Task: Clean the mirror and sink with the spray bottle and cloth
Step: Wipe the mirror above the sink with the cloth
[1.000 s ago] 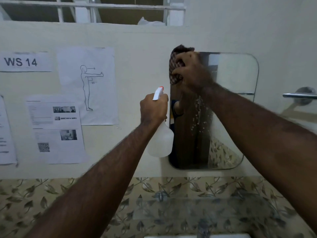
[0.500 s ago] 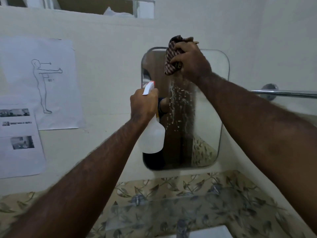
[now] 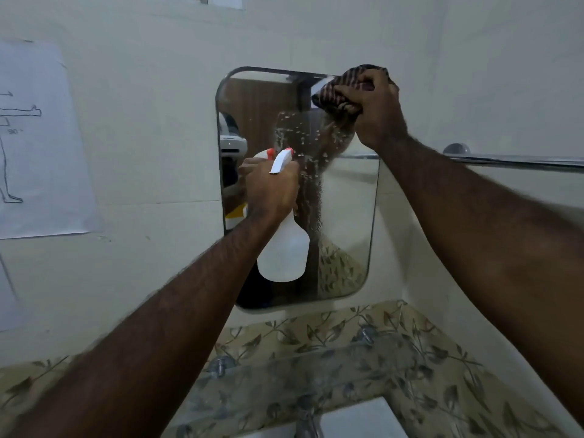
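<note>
A rounded rectangular mirror [image 3: 344, 197] hangs on the cream wall, with spray droplets down its middle. My right hand [image 3: 377, 110] presses a dark striped cloth [image 3: 339, 91] against the mirror's top right corner. My left hand [image 3: 271, 188] grips a white spray bottle [image 3: 284, 251] with a red-tipped nozzle, held in front of the mirror's lower left half. The white sink [image 3: 357, 422] shows only as a strip at the bottom edge, with a tap [image 3: 308, 425] in front of it.
A glass shelf [image 3: 316, 371] on metal brackets juts out below the mirror, over leaf-patterned tiles [image 3: 426, 374]. A chrome towel bar [image 3: 512, 161] runs along the right wall. A paper poster [image 3: 34, 137] with a figure drawing hangs at the left.
My right hand has slid the cloth along the mirror's top edge from the left corner to the right corner. My view has turned, so the mirror sits more central; the bottle stays in my left hand.
</note>
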